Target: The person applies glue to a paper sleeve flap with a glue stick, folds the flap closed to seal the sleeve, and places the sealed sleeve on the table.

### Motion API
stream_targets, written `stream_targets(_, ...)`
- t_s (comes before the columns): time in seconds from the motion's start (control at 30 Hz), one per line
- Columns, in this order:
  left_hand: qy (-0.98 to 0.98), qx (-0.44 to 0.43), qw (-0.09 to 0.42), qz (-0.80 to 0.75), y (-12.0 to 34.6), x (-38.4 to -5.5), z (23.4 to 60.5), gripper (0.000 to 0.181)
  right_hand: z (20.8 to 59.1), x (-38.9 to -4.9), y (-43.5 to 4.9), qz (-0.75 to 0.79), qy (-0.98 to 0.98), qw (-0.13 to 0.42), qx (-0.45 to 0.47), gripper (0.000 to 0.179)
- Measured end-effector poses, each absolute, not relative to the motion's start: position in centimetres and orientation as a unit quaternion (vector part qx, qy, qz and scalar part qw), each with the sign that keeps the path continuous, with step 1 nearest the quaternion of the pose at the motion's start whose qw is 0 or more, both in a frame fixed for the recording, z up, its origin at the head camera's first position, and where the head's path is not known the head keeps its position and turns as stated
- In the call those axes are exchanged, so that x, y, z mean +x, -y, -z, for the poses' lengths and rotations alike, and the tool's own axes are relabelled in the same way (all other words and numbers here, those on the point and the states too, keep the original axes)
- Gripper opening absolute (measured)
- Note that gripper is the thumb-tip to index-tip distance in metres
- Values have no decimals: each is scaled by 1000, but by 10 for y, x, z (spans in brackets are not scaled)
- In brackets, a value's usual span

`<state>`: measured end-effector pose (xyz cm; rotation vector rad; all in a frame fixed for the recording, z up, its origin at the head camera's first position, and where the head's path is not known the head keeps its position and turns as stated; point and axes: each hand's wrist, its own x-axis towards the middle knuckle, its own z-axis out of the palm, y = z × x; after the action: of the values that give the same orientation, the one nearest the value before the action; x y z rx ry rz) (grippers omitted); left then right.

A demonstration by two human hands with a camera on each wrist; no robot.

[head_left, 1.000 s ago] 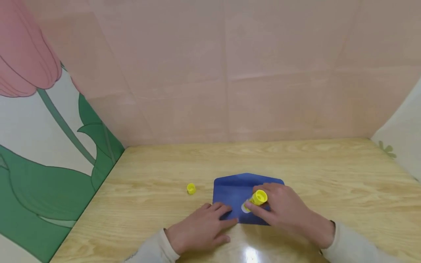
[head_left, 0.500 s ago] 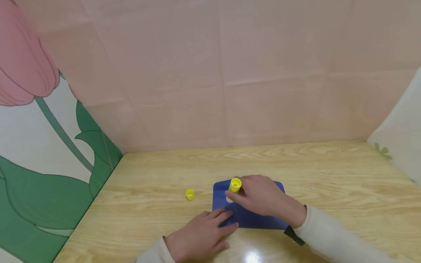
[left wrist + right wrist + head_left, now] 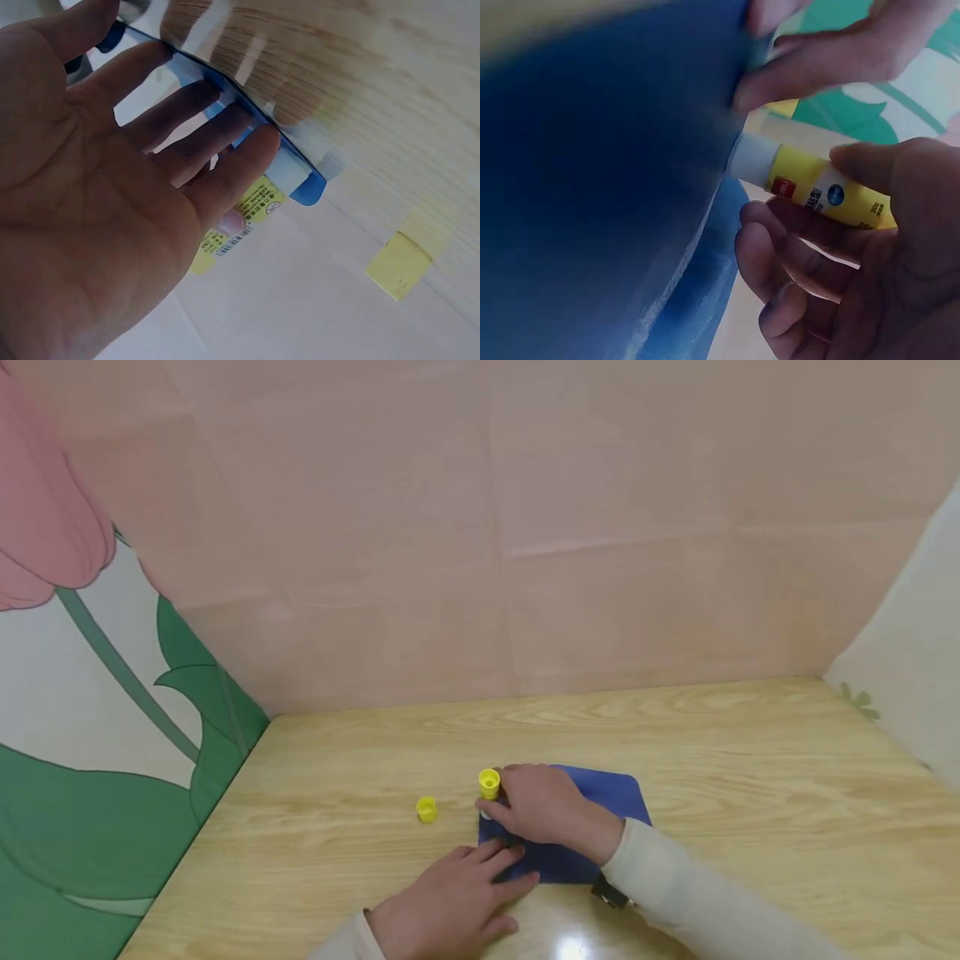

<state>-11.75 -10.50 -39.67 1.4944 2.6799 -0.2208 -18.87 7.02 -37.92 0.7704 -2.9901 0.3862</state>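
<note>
A yellow glue stick [image 3: 802, 176] stands nearly upright in my right hand [image 3: 542, 803], pinched between thumb and fingers. Its white end meets the surface of a blue envelope [image 3: 618, 789] near the left edge. My left hand [image 3: 450, 897] lies with spread fingers on the envelope's lower left corner; in the left wrist view those fingers [image 3: 225, 176] are extended along its edge. The yellow cap [image 3: 427, 810] sits on the table left of the envelope, and appears again as a yellow cap [image 3: 399, 265] in the left wrist view. My right hand covers the envelope's middle.
The wooden table [image 3: 360, 752] runs back to a pink cloth wall [image 3: 375, 527]. A cloth with a tulip and green leaves [image 3: 97, 727] borders the left side, and a white cloth [image 3: 907, 635] the right.
My right hand has moved left across the envelope with the glue stick, from near its middle to its left edge. The left hand has stayed on the corner.
</note>
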Motion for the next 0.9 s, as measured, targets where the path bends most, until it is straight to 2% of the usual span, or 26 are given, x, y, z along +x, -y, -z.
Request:
stream_targets(0.17, -871, 487, 25, 58, 105, -116, 395, 49, 384, -192, -71, -136, 963, 13, 232, 37)
stream_targets(0.43, -887, 455, 75, 17, 105, -115, 392, 50, 383, -195, -73, -156, 957, 5, 244, 29)
stream_targets(0.7, -891, 442, 98, 30, 104, -115, 393, 50, 384, -197, -77, -159, 957, 4, 244, 31)
stream_targets(0.9, -892, 429, 138, 24, 105, -116, 390, 51, 380, -196, -89, -169, 956, 0, 240, 32)
